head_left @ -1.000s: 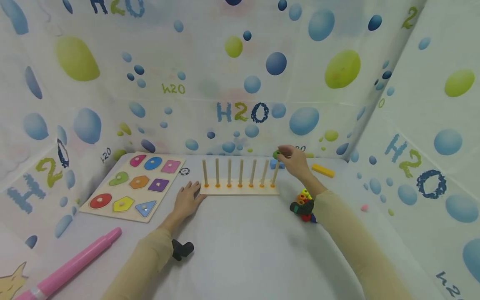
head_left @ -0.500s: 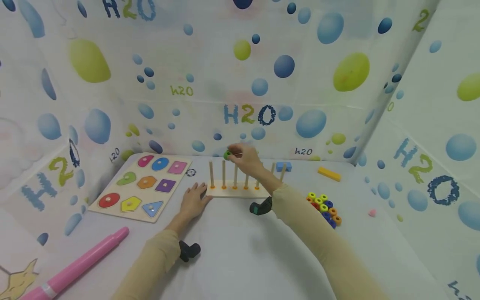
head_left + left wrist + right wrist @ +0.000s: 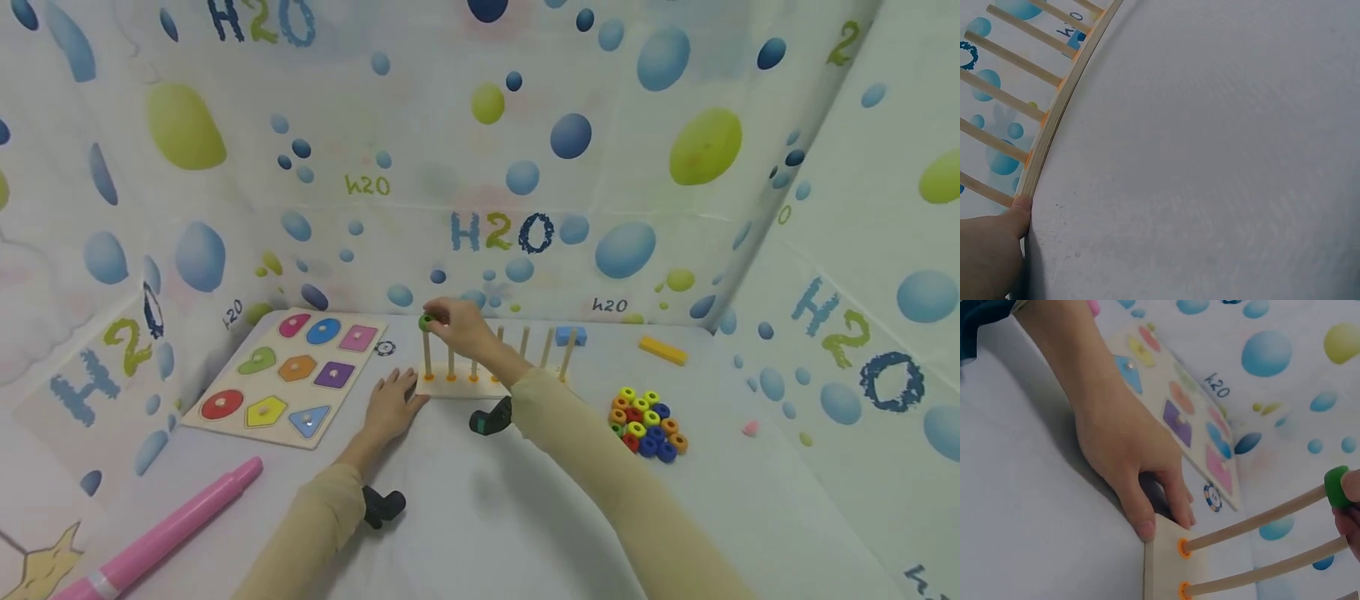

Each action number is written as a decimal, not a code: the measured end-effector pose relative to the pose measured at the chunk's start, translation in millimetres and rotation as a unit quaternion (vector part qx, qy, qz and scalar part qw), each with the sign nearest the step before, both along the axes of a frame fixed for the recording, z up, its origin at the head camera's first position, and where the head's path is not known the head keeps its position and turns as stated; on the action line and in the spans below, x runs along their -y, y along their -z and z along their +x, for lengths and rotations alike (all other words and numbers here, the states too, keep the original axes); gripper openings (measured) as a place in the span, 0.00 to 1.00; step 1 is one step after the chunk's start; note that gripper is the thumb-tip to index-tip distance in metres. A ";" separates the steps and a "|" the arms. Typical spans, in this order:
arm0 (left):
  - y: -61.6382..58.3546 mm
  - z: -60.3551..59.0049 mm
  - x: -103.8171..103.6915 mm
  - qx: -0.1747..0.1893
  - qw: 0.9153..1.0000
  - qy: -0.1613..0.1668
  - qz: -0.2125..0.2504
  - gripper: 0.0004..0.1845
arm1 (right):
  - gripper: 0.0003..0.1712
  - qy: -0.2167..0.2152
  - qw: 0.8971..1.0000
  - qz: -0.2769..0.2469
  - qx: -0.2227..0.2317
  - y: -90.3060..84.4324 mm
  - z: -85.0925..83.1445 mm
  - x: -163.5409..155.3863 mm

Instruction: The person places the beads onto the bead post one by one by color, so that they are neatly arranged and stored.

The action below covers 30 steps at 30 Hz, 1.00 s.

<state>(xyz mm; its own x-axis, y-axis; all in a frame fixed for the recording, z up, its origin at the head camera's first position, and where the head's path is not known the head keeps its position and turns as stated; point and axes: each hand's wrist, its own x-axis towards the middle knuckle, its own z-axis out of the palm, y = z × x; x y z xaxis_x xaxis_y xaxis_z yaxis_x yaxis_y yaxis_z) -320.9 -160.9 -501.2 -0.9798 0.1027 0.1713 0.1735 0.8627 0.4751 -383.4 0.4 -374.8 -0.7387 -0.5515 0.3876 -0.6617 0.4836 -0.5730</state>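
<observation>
My right hand point(image 3: 467, 332) pinches a green ring point(image 3: 1336, 487) between thumb and fingers. The ring sits at the top tip of the leftmost wooden peg point(image 3: 427, 354); in the right wrist view the peg's end meets it. The peg stands on a pale wooden pegboard point(image 3: 463, 389) with a row of upright pegs, each with an orange collar at its foot. My left hand point(image 3: 390, 408) holds the board's left end, thumb point(image 3: 1021, 212) on the front edge and fingers around the end. Several loose rings point(image 3: 649, 423) in yellow, orange, red, blue and green lie to the right.
A shape puzzle board point(image 3: 281, 382) lies at left, with a pink tube point(image 3: 176, 525) in front. Near the back are a blue block point(image 3: 572, 336), a yellow bar point(image 3: 663, 350) and a round chip point(image 3: 385, 348). A small pink piece point(image 3: 751, 428) lies far right.
My right hand has carried the green ring leftwards from the board's right end to the leftmost peg's tip. My left hand has stayed at the board's left end. The head view has shifted slightly.
</observation>
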 end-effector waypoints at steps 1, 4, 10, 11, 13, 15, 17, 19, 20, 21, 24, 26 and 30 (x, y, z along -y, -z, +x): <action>0.1 0.5 0.2 0.000 1.000 -0.001 0.001 0.31 | 0.16 0.001 1.000 0.006 0.000 -0.1 -0.3 0.8; 1.2 0.8 0.8 -0.006 1.000 0.000 0.001 0.31 | 0.17 0.000 1.000 0.018 0.010 0.2 -2.1 2.6; 4.0 -0.4 0.1 -0.010 1.000 0.006 0.005 0.31 | 0.17 0.000 0.999 0.033 0.006 2.0 -4.0 2.4; 4.3 -0.7 0.3 -0.010 1.000 0.006 0.004 0.31 | 0.17 0.001 0.999 0.033 0.001 2.2 -3.8 2.3; 4.2 -0.6 0.8 -0.016 1.000 0.007 0.004 0.31 | 0.17 0.002 1.000 0.029 -0.006 2.4 -3.3 2.1; 4.3 -0.4 1.9 -0.022 1.000 0.009 0.005 0.31 | 0.17 0.003 1.000 0.021 -0.008 1.4 -1.7 1.7; 5.3 -0.7 0.3 -0.027 1.000 0.011 0.006 0.31 | 0.17 0.005 1.000 0.006 -0.002 0.4 0.6 -3.7; 6.6 -1.3 -0.3 -0.031 0.999 0.011 0.006 0.31 | 0.17 0.007 1.000 -0.015 0.007 -0.9 2.9 -11.2; 7.1 -1.5 -0.3 -0.033 0.999 0.011 0.005 0.31 | 0.17 0.008 1.000 -0.026 0.010 -1.8 4.0 -16.1; 7.5 -1.6 0.0 -0.034 0.999 0.010 0.005 0.31 | 0.17 0.010 0.999 -0.038 0.012 -1.9 4.5 -21.6; 8.1 -2.1 0.9 -0.043 0.999 0.009 0.002 0.31 | 0.14 0.025 0.998 -0.063 0.013 -1.4 4.9 -43.1; 7.8 -2.0 1.4 -0.045 0.999 0.009 0.003 0.30 | 0.13 0.034 0.996 -0.080 0.017 -0.6 5.2 -61.6; 7.5 -2.5 0.7 -0.045 0.999 0.013 0.004 0.30 | 0.13 0.053 0.992 -0.108 0.035 -0.9 10.9 -104.2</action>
<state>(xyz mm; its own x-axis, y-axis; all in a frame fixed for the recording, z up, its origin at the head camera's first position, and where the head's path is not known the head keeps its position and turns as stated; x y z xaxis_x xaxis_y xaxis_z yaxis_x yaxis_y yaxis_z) -323.4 -161.6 -508.7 -0.9573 0.1272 0.2595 0.2388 0.8537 0.4628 -372.5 104.5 -373.9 -0.8171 -0.3786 0.4347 -0.5690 0.4084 -0.7138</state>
